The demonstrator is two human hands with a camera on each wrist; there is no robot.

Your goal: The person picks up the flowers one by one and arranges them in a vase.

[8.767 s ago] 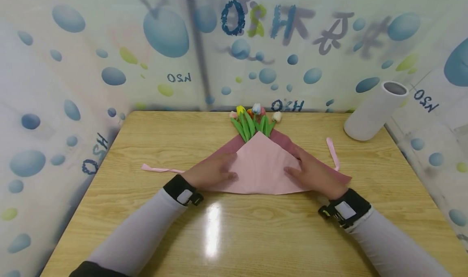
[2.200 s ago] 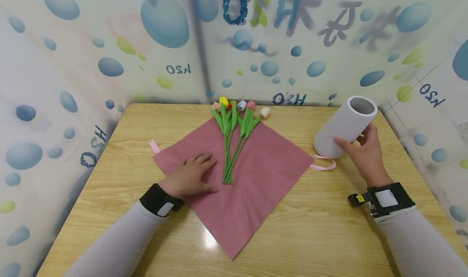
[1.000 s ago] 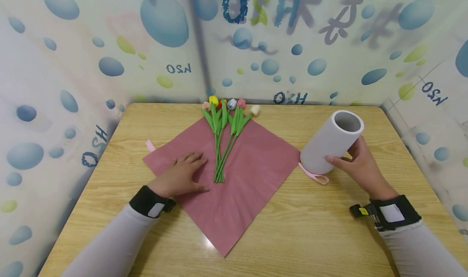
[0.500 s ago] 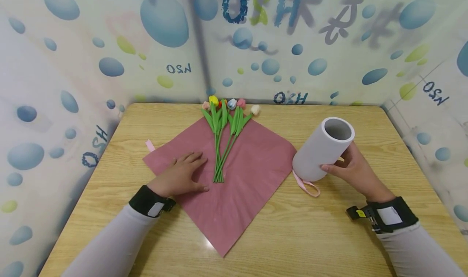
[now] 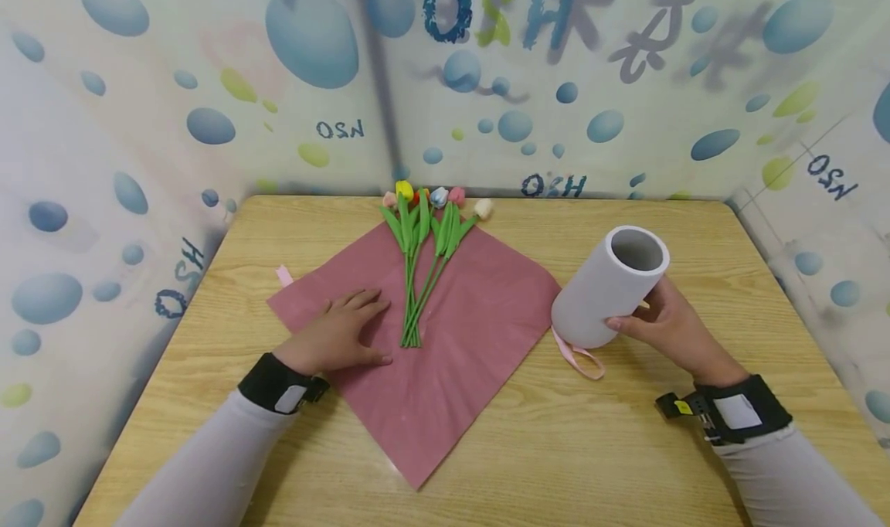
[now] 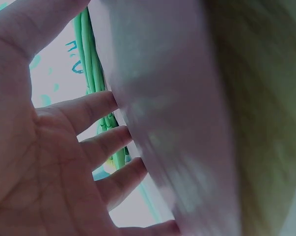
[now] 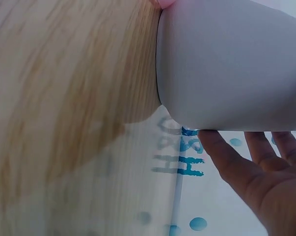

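My left hand (image 5: 337,334) rests with spread fingers on the left part of a dusky-rose sheet of wrapping paper (image 5: 480,326). In the left wrist view, its fingertips (image 6: 133,169) meet the paper's surface. A bunch of artificial tulips (image 5: 420,272), in yellow, pink, red, blue and white, lies on the paper with stems crossed. At the right, my right hand (image 5: 670,326) grips a white cylindrical vase (image 5: 598,295) low on its side, thumb in front and fingers behind. In the right wrist view, several fingers touch the vase (image 7: 231,64). Its base stands by the paper's right corner.
A pink ribbon (image 5: 580,361) loops out from beside the vase's base, and another ribbon end (image 5: 283,276) sticks out at the paper's left corner. Everything lies on a wooden table (image 5: 556,457). A bubble-patterned curtain (image 5: 514,94) hangs behind and on both sides.
The paper, earlier gathered over the stems with its pale pink side up, now lies spread flat. My right hand has brought the vase from the far right toward me, beside the paper.
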